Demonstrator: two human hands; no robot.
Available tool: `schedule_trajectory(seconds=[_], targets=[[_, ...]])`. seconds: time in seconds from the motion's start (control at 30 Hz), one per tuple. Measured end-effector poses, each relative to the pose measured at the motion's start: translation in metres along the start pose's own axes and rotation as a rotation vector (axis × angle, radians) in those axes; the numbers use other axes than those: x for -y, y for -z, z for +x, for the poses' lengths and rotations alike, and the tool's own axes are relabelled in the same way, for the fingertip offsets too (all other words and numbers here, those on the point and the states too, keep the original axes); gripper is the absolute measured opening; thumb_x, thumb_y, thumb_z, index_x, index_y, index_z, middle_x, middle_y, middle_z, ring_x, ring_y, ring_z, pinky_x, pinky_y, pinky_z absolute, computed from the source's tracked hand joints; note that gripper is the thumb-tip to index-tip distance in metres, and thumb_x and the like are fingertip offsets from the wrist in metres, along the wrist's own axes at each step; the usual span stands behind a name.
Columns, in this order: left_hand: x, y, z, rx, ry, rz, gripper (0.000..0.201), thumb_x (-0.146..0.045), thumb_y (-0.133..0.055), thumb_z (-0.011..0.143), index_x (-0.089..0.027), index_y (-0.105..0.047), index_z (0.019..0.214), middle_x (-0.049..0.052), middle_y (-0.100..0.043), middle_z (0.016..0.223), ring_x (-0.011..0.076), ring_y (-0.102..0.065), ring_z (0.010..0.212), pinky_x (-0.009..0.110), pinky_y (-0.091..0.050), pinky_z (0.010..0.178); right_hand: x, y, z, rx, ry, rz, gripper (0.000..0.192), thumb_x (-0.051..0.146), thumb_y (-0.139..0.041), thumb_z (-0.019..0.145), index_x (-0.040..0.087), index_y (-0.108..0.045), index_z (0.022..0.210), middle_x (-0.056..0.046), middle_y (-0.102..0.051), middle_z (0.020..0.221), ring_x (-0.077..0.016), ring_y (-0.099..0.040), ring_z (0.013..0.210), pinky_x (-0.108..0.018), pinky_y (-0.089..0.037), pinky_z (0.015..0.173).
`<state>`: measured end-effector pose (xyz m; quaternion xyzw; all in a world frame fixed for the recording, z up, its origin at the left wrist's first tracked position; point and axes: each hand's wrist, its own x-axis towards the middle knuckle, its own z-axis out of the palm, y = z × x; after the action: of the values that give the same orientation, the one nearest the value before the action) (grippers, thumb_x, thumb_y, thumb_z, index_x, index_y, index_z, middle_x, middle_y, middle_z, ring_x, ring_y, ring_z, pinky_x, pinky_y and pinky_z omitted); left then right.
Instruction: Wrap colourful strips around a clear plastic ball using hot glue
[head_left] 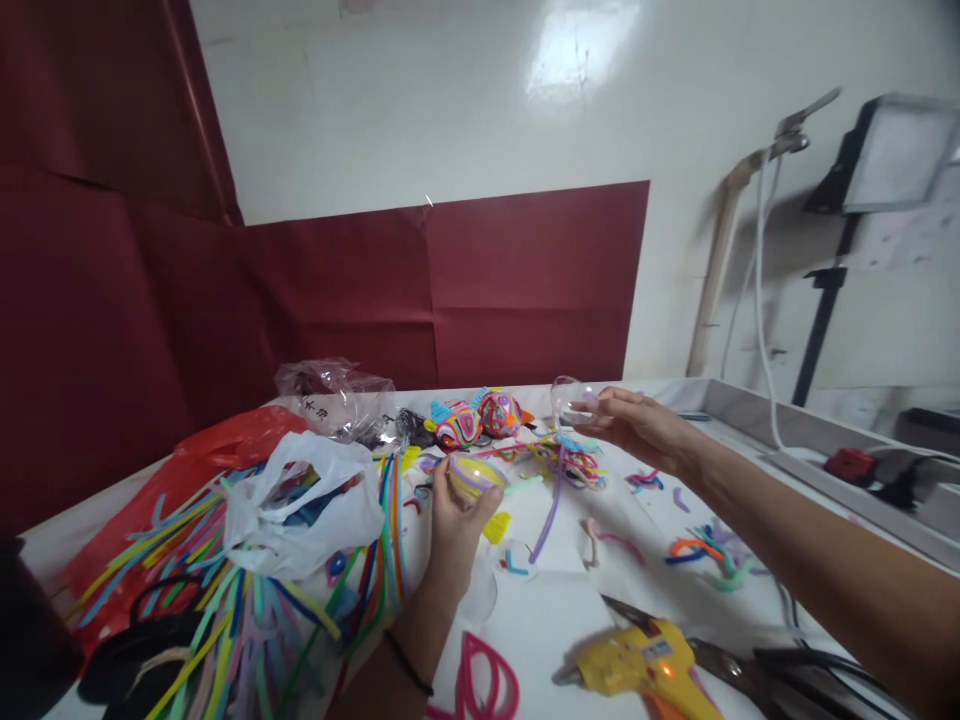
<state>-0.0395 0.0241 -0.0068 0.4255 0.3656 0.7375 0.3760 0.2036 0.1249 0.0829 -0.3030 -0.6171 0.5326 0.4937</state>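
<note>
My left hand [453, 540] is closed round a clear plastic half-ball [477, 478] with yellow and purple strips along it. Farther right, my right hand [646, 428] grips another clear plastic half-ball [567, 402], raised over the far side of the table. Below that one a purple pipe cleaner [553, 510] hangs or stands; whether it is attached cannot be made out. Two colourful fish-like balls [459, 426] sit behind my hands, beside a heap of mixed pipe cleaners [574, 462]. A loose clear shell [480, 594] lies by my left wrist.
A yellow glue gun [637, 660] with a lit orange light lies at the front right, near dark-handled pliers [727, 665]. Bundled pipe cleaners [240, 630], a white plastic bag [307, 505] and a red bag [225, 440] crowd the left. A pink pipe-cleaner coil [487, 680] is in front.
</note>
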Motion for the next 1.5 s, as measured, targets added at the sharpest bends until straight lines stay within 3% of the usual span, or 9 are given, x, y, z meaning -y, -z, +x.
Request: schedule_trajectory(seconds=[0.13,0.3,0.43,0.57,0.8,0.97,1.17,1.3,1.5], targets=[[-0.003,-0.003,-0.003,0.038,-0.006,-0.01,0.07,-0.028,-0.081,0.066,-0.023,-0.042,0.125,0.008,-0.058,0.118,0.0195,-0.06,0.104,0.031,-0.049,0.09,0.01,-0.006,-0.013,0.022,-0.011,-0.046,0.035,0.041,-0.081,0.064,0.02,-0.053,0.062,-0.008,-0.072,0.094,-0.0279,-0.069,0.098,-0.051,-0.054,0.089],[0.0,-0.005,-0.002,0.049,-0.034,-0.018,0.074,-0.031,-0.082,0.064,-0.023,-0.041,0.125,0.01,-0.056,0.122,0.0207,-0.06,0.107,0.03,-0.049,0.091,0.018,-0.018,-0.026,0.025,0.104,-0.274,0.037,0.041,-0.084,0.058,0.017,-0.057,0.061,-0.012,-0.063,0.118,-0.0326,-0.063,0.11,-0.048,-0.051,0.09],[0.001,-0.007,-0.002,0.073,-0.063,-0.027,0.073,-0.031,-0.082,0.064,-0.023,-0.043,0.125,0.009,-0.058,0.122,0.0207,-0.061,0.106,0.031,-0.049,0.091,0.025,-0.024,-0.032,0.041,0.241,-0.513,0.035,0.038,-0.088,0.051,0.018,-0.06,0.058,-0.011,-0.064,0.109,-0.0354,-0.049,0.126,-0.047,-0.041,0.098],[0.001,-0.009,-0.002,0.096,-0.082,-0.037,0.075,-0.032,-0.083,0.063,-0.022,-0.043,0.125,0.01,-0.059,0.12,0.0223,-0.062,0.105,0.034,-0.049,0.091,0.027,-0.028,-0.036,0.046,0.308,-0.632,0.036,0.038,-0.086,0.053,0.02,-0.056,0.058,-0.009,-0.061,0.103,-0.033,-0.054,0.116,-0.047,-0.043,0.095],[-0.007,-0.012,-0.006,0.089,-0.064,-0.009,0.077,-0.035,-0.083,0.059,-0.021,-0.044,0.123,0.011,-0.06,0.117,0.026,-0.063,0.105,0.038,-0.05,0.091,0.024,-0.04,-0.043,0.098,0.236,-0.493,0.056,0.035,-0.08,0.06,0.026,-0.041,0.099,-0.008,-0.051,0.112,-0.0276,-0.06,0.106,-0.036,-0.056,0.066],[-0.011,-0.016,-0.009,0.087,-0.06,-0.015,0.08,-0.034,-0.084,0.056,-0.02,-0.043,0.123,0.013,-0.058,0.121,0.028,-0.061,0.11,0.038,-0.049,0.092,0.026,-0.047,-0.041,0.103,0.214,-0.503,0.073,0.032,-0.081,0.055,0.024,-0.039,0.114,-0.01,-0.047,0.117,-0.0231,-0.059,0.097,-0.037,-0.055,0.073],[-0.01,-0.014,-0.01,0.129,-0.052,-0.038,0.079,-0.032,-0.084,0.057,-0.021,-0.042,0.123,0.013,-0.06,0.121,0.0281,-0.062,0.111,0.039,-0.05,0.093,0.027,-0.043,-0.033,0.152,0.23,-0.606,0.055,0.027,-0.079,0.056,0.02,-0.053,0.104,-0.004,-0.056,0.097,-0.0205,-0.059,0.088,-0.041,-0.051,0.083],[-0.009,-0.015,-0.012,0.145,-0.019,-0.062,0.077,-0.03,-0.085,0.058,-0.021,-0.042,0.122,0.013,-0.058,0.124,0.0271,-0.06,0.113,0.036,-0.05,0.093,0.02,-0.049,-0.029,0.203,0.206,-0.589,0.033,0.025,-0.075,0.06,0.02,-0.062,0.09,-0.007,-0.057,0.111,-0.0241,-0.058,0.107,-0.038,-0.051,0.088],[0.001,-0.011,-0.007,0.078,0.03,-0.065,0.071,-0.029,-0.082,0.063,-0.021,-0.045,0.123,0.011,-0.061,0.12,0.0223,-0.062,0.106,0.034,-0.049,0.09,-0.004,-0.052,-0.01,0.222,0.078,-0.558,0.032,0.029,-0.063,0.075,0.018,-0.06,0.106,-0.009,-0.069,0.098,-0.0224,-0.067,0.093,-0.038,-0.055,0.079]])
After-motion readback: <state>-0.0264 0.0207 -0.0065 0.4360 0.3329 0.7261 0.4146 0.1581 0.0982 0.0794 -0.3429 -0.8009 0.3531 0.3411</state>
